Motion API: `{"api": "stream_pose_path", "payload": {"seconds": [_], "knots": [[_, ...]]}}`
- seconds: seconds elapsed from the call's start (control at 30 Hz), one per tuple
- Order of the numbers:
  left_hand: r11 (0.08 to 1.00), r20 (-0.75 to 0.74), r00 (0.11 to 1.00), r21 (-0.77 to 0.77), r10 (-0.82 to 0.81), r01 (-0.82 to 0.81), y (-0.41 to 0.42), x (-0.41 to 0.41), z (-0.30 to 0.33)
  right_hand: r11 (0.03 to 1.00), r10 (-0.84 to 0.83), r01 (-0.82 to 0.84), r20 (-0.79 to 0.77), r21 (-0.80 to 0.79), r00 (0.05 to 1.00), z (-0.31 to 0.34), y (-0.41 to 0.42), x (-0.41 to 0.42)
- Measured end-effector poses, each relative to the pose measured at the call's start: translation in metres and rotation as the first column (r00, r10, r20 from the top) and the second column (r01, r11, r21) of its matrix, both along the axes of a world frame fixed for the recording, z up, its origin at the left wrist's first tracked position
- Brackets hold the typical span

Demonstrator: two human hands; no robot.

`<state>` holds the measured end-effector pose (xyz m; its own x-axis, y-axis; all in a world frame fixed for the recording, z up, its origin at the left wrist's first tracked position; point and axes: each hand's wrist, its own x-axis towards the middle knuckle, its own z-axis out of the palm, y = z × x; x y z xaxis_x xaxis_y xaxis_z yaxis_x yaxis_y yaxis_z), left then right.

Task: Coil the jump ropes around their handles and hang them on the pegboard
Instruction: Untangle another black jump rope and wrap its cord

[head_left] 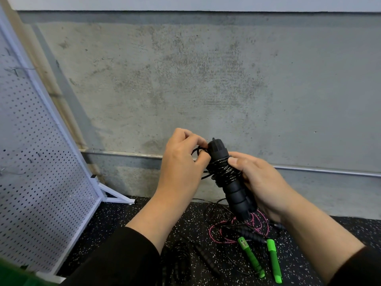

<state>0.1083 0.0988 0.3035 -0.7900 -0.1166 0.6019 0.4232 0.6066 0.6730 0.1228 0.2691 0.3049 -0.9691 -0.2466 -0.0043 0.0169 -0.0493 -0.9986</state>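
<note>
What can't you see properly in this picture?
- Head view: the end of the black rope, hidden in the left hand.
- The second black foam handle, mostly behind the first and the right hand.
- The white pegboard: its left side cut off by the edge, hooks too small.

Readable text: none in this view.
Black handles [231,178]: plain ribbed foam with a plain cap, no brand or number showing.
Green handles [273,263]: one bears a small pale patch near its upper end, too small to read.
Pegboard [41,182]: rows of holes only, no label or sign.
Wall [206,79]: bare stained concrete, no lettering.
Floor [144,213]: black with white speckles, no markings.
</note>
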Motion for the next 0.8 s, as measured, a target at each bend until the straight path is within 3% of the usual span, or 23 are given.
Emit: {"api": "stream_pose_path", "payload": {"seconds": [0.2,0.33,0.43,0.6,0.8], "knots": [[1.0,-0.136,0.991,-0.002,-0.018,0.018,-0.003,0.002,0.001,1.0,-0.008,0.008,0.042,0.004,0.999,0.009,0.0,0.003],[0.996,-0.137,0.988,0.042,-0.071,0.077,-0.002,0.005,0.001,0.999,-0.013,0.019,0.166,-0.037,0.986,0.011,0.002,0.004],[0.984,-0.122,0.978,-0.075,-0.168,0.16,-0.01,0.001,0.005,1.0,-0.014,0.014,0.191,0.001,0.982,0.011,0.007,0.004],[0.87,0.112,0.929,-0.325,-0.353,0.37,-0.029,-0.004,0.008,0.995,-0.049,0.026,0.25,0.097,0.967,0.005,0.021,0.003],[0.865,-0.021,0.91,-0.32,-0.415,0.387,-0.01,0.006,0.014,0.985,-0.07,0.027,0.255,0.17,0.964,-0.001,0.017,0.004]]}}
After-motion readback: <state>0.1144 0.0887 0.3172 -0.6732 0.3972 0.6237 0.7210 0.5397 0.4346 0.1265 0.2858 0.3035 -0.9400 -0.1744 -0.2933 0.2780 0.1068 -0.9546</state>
